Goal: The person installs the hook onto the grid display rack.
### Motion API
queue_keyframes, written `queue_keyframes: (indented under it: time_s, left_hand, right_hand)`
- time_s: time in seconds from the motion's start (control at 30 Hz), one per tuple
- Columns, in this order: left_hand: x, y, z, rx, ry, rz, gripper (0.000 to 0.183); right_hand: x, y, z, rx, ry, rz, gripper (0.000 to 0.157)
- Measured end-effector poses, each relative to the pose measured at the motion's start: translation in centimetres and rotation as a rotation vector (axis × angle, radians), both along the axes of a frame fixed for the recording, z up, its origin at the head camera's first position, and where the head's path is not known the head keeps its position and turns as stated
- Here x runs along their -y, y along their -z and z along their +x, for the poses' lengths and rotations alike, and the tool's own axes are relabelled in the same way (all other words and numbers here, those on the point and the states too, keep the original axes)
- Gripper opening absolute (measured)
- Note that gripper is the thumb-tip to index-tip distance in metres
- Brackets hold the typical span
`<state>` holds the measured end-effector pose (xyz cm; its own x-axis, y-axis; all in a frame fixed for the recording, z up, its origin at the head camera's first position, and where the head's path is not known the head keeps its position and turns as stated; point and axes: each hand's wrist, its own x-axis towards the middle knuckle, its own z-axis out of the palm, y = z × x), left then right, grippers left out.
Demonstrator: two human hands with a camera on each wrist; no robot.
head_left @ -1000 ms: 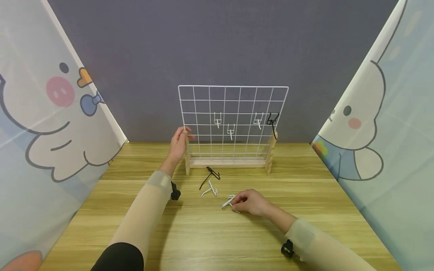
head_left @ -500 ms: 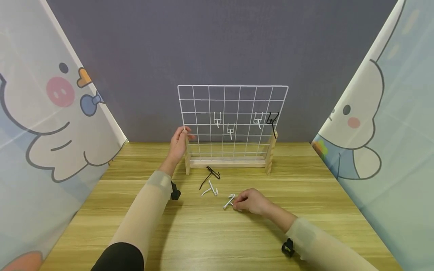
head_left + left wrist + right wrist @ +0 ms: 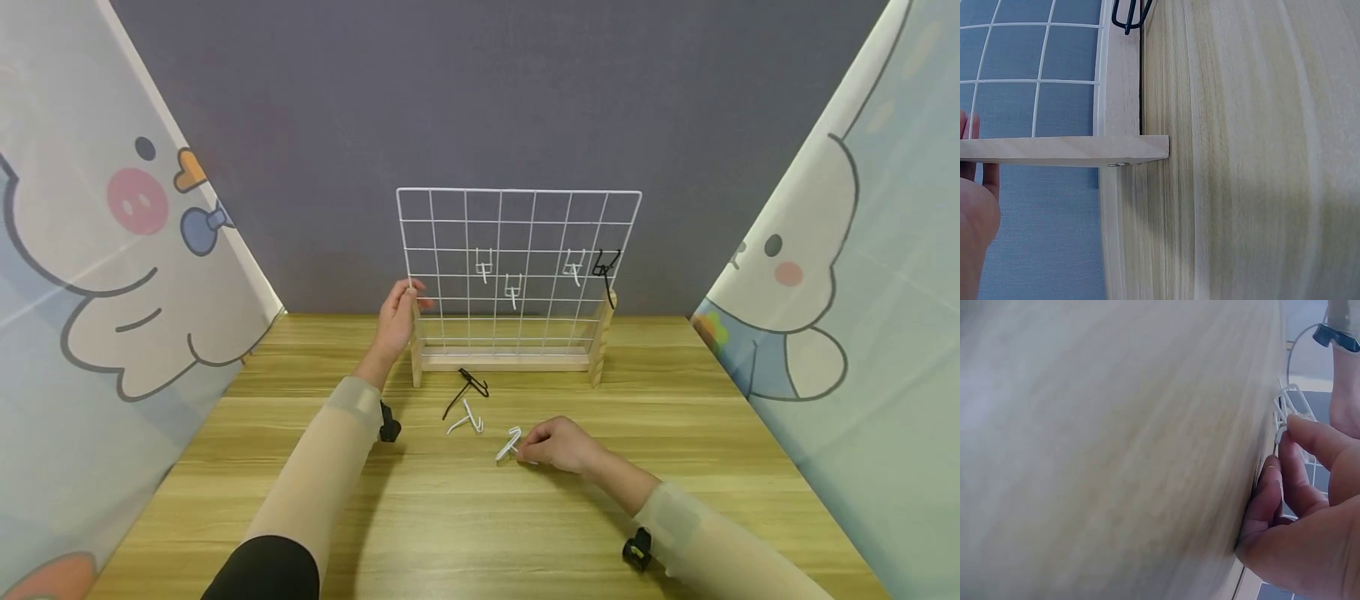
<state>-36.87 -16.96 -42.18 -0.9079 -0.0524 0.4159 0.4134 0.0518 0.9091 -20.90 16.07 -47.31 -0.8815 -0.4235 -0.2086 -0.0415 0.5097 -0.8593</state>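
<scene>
My left hand [image 3: 395, 321] grips the left wooden post [image 3: 417, 350] of a stand that carries a white wire grid panel [image 3: 517, 191]. The left wrist view shows fingers on both sides of that post [image 3: 1066, 149]. Low over the table, my right hand [image 3: 558, 444] pinches a white wire hook [image 3: 507, 447] by its prong, between thumb and fingertips. The right wrist view shows this hook [image 3: 1283, 409] partly hidden behind the fingers. Left of it lie another white hook [image 3: 471, 416] and a black hook [image 3: 470, 381].
Three white hooks, such as the lower one [image 3: 512, 292], hang on the grid. A black hook [image 3: 604, 269] hangs near its right edge. The stand is on the wood-grain table [image 3: 420, 525], before a dark grey backdrop [image 3: 517, 100]. Cartoon-printed curtains flank both sides.
The white hook in my right hand has tilted a little more upright and shifted slightly right. My left hand keeps its hold on the post.
</scene>
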Motion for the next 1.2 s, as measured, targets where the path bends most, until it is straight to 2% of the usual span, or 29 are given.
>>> queue_keyframes:
  time_s: [0.27,0.57,0.73,1.0,1.1,1.2]
  left_hand:
    - [0.0,0.0,0.0,0.006,0.009,0.006,0.038]
    - [-0.1,0.1,-0.1,0.003,-0.003,-0.006,0.037]
    - [0.0,0.1,-0.2,-0.009,-0.006,-0.008,0.035]
    - [0.0,0.1,-0.1,-0.012,-0.001,-0.009,0.037]
    - [0.0,0.1,-0.1,-0.011,0.000,-0.004,0.036]
    - [0.0,0.0,0.0,-0.008,-0.002,0.002,0.035]
  right_hand:
    - [-0.5,-0.4,-0.6,0.054,0.035,-0.080,0.021]
    - [-0.8,-0.2,-1.2,0.106,0.136,-0.223,0.023]
    - [-0.9,-0.4,-1.7,0.053,0.160,-0.297,0.022]
    - [-1.2,-1.3,-2.1,-0.072,0.180,-0.293,0.034]
    - [-1.3,-2.2,-2.1,-0.124,0.178,-0.303,0.035]
    - [-1.5,-3.7,-2.4,-0.175,0.170,-0.315,0.030]
